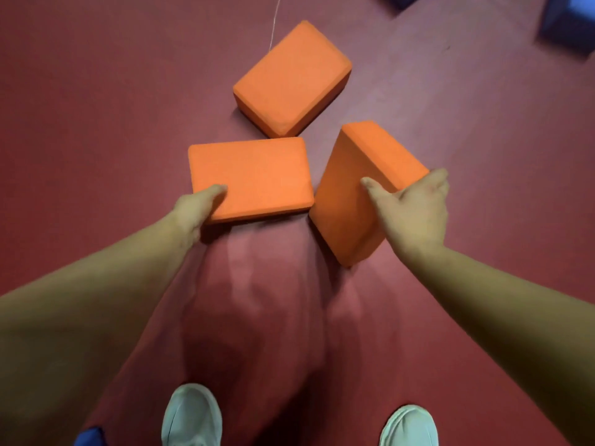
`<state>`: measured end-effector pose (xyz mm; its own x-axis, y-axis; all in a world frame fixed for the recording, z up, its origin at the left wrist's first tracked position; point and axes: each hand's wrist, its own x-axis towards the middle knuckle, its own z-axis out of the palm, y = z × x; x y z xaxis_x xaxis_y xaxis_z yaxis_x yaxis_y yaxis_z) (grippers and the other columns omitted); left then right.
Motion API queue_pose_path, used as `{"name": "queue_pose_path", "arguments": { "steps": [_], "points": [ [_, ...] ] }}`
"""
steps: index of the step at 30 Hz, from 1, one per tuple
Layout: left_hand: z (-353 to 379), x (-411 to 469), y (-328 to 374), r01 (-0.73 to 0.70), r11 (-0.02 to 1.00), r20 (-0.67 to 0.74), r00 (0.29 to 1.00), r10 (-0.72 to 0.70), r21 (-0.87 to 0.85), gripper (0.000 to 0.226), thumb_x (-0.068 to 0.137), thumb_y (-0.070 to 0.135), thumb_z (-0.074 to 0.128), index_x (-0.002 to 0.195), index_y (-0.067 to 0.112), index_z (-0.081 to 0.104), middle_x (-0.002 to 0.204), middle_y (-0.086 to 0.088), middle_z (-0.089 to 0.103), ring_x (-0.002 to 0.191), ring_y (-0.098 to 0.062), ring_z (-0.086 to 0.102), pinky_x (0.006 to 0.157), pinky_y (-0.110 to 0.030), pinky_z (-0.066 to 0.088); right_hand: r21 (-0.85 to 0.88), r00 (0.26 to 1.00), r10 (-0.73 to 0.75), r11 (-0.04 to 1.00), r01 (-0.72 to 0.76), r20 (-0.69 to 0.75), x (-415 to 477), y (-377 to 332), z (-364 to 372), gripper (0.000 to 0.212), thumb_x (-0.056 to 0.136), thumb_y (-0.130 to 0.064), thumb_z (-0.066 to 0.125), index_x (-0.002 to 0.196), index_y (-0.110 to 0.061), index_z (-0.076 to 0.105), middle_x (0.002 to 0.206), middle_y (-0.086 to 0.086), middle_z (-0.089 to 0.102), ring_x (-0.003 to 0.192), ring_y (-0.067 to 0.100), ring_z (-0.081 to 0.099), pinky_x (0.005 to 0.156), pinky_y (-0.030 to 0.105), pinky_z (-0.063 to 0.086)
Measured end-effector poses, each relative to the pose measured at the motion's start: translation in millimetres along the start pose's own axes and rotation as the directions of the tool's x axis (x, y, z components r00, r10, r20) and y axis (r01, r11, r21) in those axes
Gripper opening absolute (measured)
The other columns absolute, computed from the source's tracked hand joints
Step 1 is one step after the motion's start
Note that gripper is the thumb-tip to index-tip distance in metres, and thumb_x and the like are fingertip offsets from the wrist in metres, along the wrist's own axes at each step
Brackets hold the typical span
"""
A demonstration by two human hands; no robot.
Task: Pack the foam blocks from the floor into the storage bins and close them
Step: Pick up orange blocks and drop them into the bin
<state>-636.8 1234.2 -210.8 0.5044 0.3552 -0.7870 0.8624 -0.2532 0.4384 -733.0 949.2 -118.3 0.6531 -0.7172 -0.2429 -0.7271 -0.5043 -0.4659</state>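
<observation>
Head view, hidden parts: the left hand [196,207] shows only its thumb, laid on top of the flat block [254,178] at its lower left corner; its fingers are tucked out of sight under that corner, so it seems to pinch the block.
Right hand [415,210]: spread wide round the tilted block [344,201], thumb on the broad face, fingers wrapped over the far long side, their tips hidden.
Cut off: dark blue shapes [566,24] at the upper right corner, too blurred to tell what they are; a blue scrap [90,437] at the bottom edge, lower left.
Blocks: all three orange, at the middle of the frame on the dark red floor [96,107]; the far block [289,82] lies flat above the other two, untouched and almost meeting the flat block's top edge.
Tilted block: raised on one long edge, its lower corner just beside the flat block's right end.
Around: a thin white cord [275,20] runs from the top edge to the far block; the left shoe [191,416] and right shoe [409,426], both pale, stand at the bottom.
Open room: bare floor left of the blocks and right of the tilted one.
</observation>
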Motion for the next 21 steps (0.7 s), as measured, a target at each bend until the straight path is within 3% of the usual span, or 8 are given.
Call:
{"name": "queue_pose_path", "arguments": {
  "steps": [2,4,8,11,13,17,21],
  "points": [
    [-4,-5,-3,-0.012,1.000,-0.044,0.999,0.011,-0.026,0.082,0.057,0.060,0.081,0.116,0.013,0.049,0.111,-0.009,0.061,0.089,-0.025,0.065,0.070,-0.036,0.058,0.004,1.000,0.001,1.000,-0.001,0.003,0,3,1,0.082,0.073,-0.061,0.073,0.119,-0.002,0.040,0.125,0.017,0.048,0.114,0.041,0.052,0.097,0.048,0.043],
    [-7,-11,-5,-0.066,0.996,-0.052,0.997,0.062,-0.064,0.096,0.055,0.056,0.083,0.128,0.015,0.036,0.118,-0.009,0.056,0.099,-0.027,0.064,0.079,-0.042,0.057,-0.004,1.000,-0.014,1.000,0.014,0.006,-2,3,1,0.080,0.073,-0.061,0.073,0.117,-0.003,0.040,0.124,0.016,0.048,0.113,0.041,0.053,0.096,0.048,0.044],
    [-15,-44,6,-0.148,0.988,-0.079,0.986,0.145,-0.037,0.093,0.060,0.044,0.087,0.125,0.013,0.028,0.113,-0.004,0.050,0.101,-0.022,0.061,0.093,-0.042,0.054,0.010,0.993,-0.074,0.997,0.073,0.095,-4,2,-11,0.081,0.069,-0.059,0.075,0.119,-0.005,0.039,0.125,0.016,0.047,0.116,0.040,0.051,0.097,0.050,0.044],
    [-26,-75,24,-0.203,0.978,-0.078,0.976,0.205,0.041,0.091,0.068,0.041,0.086,0.137,0.007,0.037,0.118,-0.002,0.053,0.106,-0.020,0.058,0.098,-0.036,0.049,0.027,0.982,-0.090,0.996,0.087,0.164,-2,-12,-46,0.092,0.067,-0.059,0.074,0.135,-0.010,0.036,0.133,0.014,0.046,0.121,0.037,0.050,0.099,0.052,0.045],
    [-36,-109,49,-0.222,0.972,-0.037,0.974,0.225,0.079,0.085,0.061,0.050,0.087,0.126,0.007,0.054,0.118,-0.005,0.064,0.106,-0.023,0.063,0.096,-0.039,0.051,0.027,0.981,-0.080,0.997,0.076,0.176,-1,-28,-80,0.094,0.071,-0.056,0.073,0.144,-0.013,0.033,0.139,0.014,0.045,0.124,0.036,0.048,0.102,0.051,0.043],
    [-58,-165,106,-0.305,0.937,-0.047,0.947,0.317,0.167,0.105,0.030,0.079,0.076,0.111,0.014,0.064,0.108,-0.007,0.069,0.100,-0.025,0.066,0.091,-0.044,0.055,-0.006,0.974,-0.113,0.993,0.117,0.198,-4,-68,-160,0.071,0.070,-0.053,0.073,0.118,-0.008,0.045,0.118,0.016,0.052,0.111,0.038,0.052,0.092,0.048,0.046],
    [-80,-293,215,-0.434,0.862,-0.027,0.889,0.456,0.261,0.099,0.040,0.068,0.068,0.118,0.009,0.056,0.116,-0.014,0.062,0.109,-0.032,0.061,0.094,-0.045,0.051,0.001,0.973,-0.165,0.986,0.167,0.161,4,-124,-289,0.058,0.072,-0.048,0.074,0.099,-0.008,0.042,0.103,0.010,0.046,0.101,0.034,0.052,0.077,0.038,0.041]
  ]
}}
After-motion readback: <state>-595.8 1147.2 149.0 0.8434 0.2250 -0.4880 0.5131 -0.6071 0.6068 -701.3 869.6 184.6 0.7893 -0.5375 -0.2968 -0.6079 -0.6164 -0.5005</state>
